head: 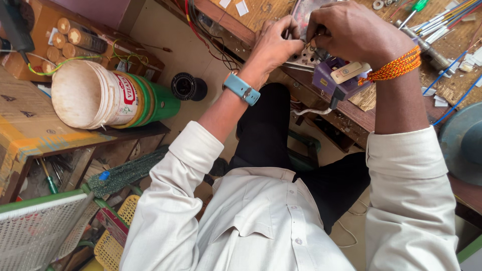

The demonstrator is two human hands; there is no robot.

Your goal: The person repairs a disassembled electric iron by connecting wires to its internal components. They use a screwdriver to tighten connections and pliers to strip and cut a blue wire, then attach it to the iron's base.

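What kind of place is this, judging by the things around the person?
Probably a small electrical repair workshop: loose coloured wires and a screwdriver lie on a worn wooden bench, and both hands work on a metal part.

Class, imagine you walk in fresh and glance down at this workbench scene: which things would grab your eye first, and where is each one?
First the two hands, left hand and right hand, close together at top centre, working on a perforated metal part at the edge of the wooden bench. Next the orange thread band on the right wrist and the blue watch on the left. At left, stacked buckets lie on their side.
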